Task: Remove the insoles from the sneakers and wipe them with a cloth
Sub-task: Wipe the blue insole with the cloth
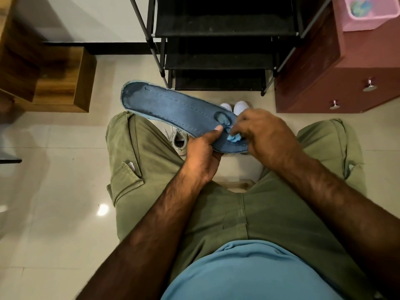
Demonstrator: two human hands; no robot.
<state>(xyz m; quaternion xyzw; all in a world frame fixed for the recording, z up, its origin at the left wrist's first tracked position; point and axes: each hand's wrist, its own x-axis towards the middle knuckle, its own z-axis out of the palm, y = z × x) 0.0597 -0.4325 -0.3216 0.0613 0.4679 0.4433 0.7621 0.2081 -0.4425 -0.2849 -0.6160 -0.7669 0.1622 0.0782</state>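
View from the head, looking down at a seated person's lap; olive-green cargo trousers (140,159) and the hem of a light blue shirt (249,273) fill the lower part.

The left hand (203,152) grips the heel end of a long blue fabric insole (173,105) with stitched lines, thumb laid on its top face and fingers curled beneath; the insole is held in the air above the left knee, its toe end pointing up and to the left, towards the rack.

The right hand (264,135) is curled round a small crumpled light-blue cloth (233,138), pressing it onto the insole's heel end, just beside the left thumb (only a small fold of cloth shows under the fingers).

On the glossy cream tiled floor (54,180), between the knees and partly hidden by the left hand, lies a white-grey lace-up sneaker (179,141); two pale rounded toe shapes (241,106) show just beyond the right hand, too hidden to identify.

Ahead stands a black metal-framed shoe rack (218,61); to its right a reddish-brown cabinet (313,83) with round metal knobs, a pink plastic basket (368,18) on top; to the left, a brown wooden unit (60,83).
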